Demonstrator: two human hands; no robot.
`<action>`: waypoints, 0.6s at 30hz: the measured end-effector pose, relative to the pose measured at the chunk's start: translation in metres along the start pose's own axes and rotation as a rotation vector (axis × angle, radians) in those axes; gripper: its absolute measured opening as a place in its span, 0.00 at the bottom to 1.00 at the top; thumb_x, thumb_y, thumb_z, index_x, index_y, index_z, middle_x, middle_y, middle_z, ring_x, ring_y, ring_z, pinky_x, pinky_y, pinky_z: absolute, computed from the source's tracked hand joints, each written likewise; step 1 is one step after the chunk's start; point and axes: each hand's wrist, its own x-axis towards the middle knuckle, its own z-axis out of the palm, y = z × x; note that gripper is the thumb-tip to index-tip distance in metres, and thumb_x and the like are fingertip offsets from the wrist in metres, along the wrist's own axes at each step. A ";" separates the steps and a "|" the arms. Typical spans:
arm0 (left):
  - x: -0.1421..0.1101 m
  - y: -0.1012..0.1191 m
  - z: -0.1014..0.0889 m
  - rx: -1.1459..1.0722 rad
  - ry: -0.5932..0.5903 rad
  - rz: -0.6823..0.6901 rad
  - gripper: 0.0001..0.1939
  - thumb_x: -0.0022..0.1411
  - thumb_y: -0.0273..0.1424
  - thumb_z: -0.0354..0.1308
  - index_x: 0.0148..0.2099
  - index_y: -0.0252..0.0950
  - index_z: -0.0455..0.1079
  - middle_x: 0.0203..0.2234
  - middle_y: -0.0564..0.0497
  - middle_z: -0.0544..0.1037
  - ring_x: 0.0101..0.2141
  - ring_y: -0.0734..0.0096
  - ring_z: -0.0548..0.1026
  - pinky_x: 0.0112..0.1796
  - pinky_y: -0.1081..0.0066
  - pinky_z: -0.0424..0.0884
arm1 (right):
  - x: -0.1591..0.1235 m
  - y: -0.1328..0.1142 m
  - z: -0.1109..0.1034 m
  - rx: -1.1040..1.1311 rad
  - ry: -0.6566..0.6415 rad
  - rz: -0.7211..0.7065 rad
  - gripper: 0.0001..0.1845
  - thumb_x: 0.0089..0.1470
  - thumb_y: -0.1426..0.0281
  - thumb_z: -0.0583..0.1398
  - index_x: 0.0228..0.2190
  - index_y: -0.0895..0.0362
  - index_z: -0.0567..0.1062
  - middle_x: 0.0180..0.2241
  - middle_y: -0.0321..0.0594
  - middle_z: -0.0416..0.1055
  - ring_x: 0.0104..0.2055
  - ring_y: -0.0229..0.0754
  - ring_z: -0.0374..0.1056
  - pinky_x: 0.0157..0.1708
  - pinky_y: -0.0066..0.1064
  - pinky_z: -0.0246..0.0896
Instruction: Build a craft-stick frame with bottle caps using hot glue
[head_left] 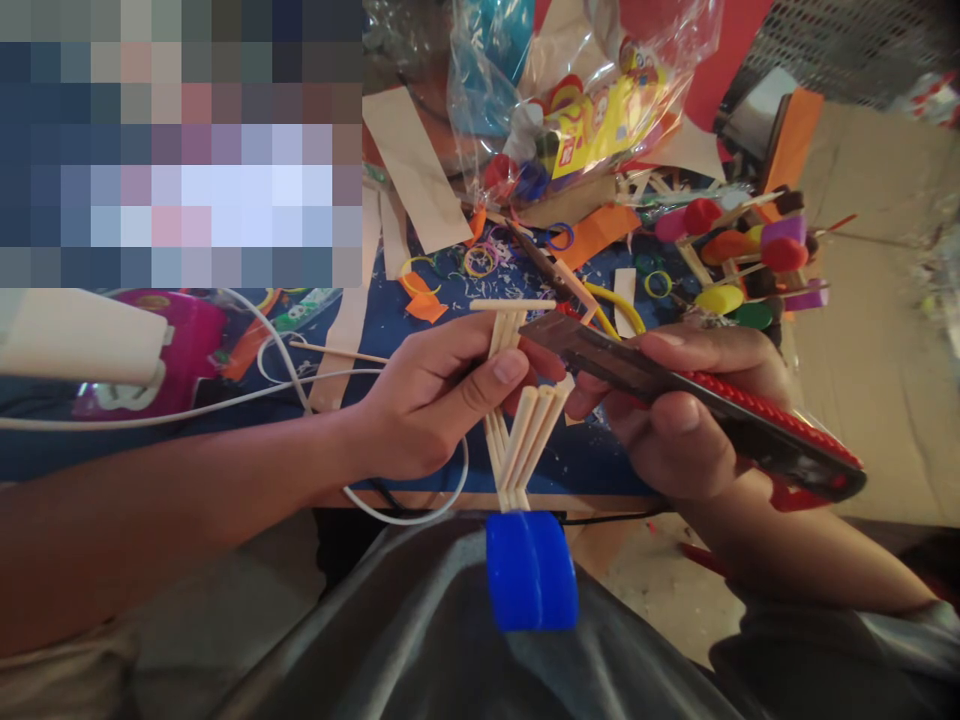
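Observation:
My left hand [457, 385] pinches a small frame of pale wooden sticks [521, 445] between thumb and fingers. A short crosspiece stick [514, 305] lies across the top of the frame. At its lower end, nearest my body, a blue round piece [532, 572] is attached; its fixing is hidden. My right hand [690, 410] is wrapped round a red and black utility knife [772, 430]. The dark blade end of the knife points left and reaches the upper sticks beside my left fingertips; I cannot tell whether it touches them.
Scraps, rubber bands and paper strips [412, 170] litter the blue table [360, 320]. Scissors [551, 265] lie beyond my hands. A plastic bag [585, 110] stands at the back, a stick-and-colored-cylinder model [750, 250] at right. A white cable [217, 410] loops at left.

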 end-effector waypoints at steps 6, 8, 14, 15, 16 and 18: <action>0.002 -0.001 0.000 0.017 -0.025 0.079 0.11 0.83 0.31 0.58 0.53 0.35 0.81 0.38 0.49 0.81 0.34 0.78 0.78 0.33 0.79 0.74 | 0.001 -0.002 0.008 -0.057 0.013 -0.072 0.14 0.66 0.56 0.71 0.52 0.31 0.87 0.35 0.26 0.90 0.30 0.46 0.86 0.26 0.40 0.87; 0.003 -0.001 0.000 0.019 -0.034 0.085 0.10 0.83 0.30 0.57 0.54 0.35 0.81 0.37 0.50 0.81 0.34 0.78 0.78 0.34 0.79 0.74 | 0.001 -0.002 0.008 -0.051 0.015 -0.059 0.14 0.66 0.55 0.71 0.52 0.31 0.87 0.35 0.25 0.90 0.29 0.45 0.85 0.26 0.39 0.86; 0.005 0.000 0.000 0.035 -0.031 0.085 0.10 0.83 0.32 0.59 0.52 0.34 0.80 0.32 0.53 0.78 0.31 0.79 0.74 0.34 0.78 0.73 | 0.005 -0.001 0.011 0.003 0.040 -0.025 0.12 0.63 0.53 0.73 0.49 0.30 0.88 0.35 0.25 0.90 0.26 0.44 0.84 0.23 0.36 0.84; 0.005 0.001 0.000 0.027 -0.028 0.070 0.10 0.83 0.33 0.59 0.52 0.34 0.80 0.33 0.52 0.78 0.31 0.79 0.74 0.34 0.78 0.73 | 0.005 -0.001 0.011 0.014 0.044 -0.017 0.12 0.63 0.53 0.73 0.49 0.30 0.88 0.36 0.25 0.90 0.26 0.44 0.84 0.23 0.36 0.84; 0.005 0.001 0.001 0.016 -0.024 0.046 0.11 0.83 0.34 0.59 0.51 0.35 0.81 0.33 0.52 0.78 0.31 0.78 0.75 0.34 0.77 0.74 | 0.005 -0.001 0.012 0.019 0.048 -0.012 0.12 0.62 0.53 0.74 0.48 0.29 0.88 0.36 0.25 0.90 0.26 0.44 0.84 0.22 0.36 0.84; 0.005 0.002 0.002 0.008 -0.015 -0.020 0.14 0.82 0.40 0.61 0.49 0.36 0.81 0.33 0.50 0.79 0.31 0.74 0.75 0.33 0.74 0.75 | 0.005 -0.002 0.013 0.015 0.043 -0.012 0.12 0.63 0.52 0.73 0.49 0.28 0.87 0.35 0.25 0.90 0.25 0.46 0.84 0.21 0.38 0.84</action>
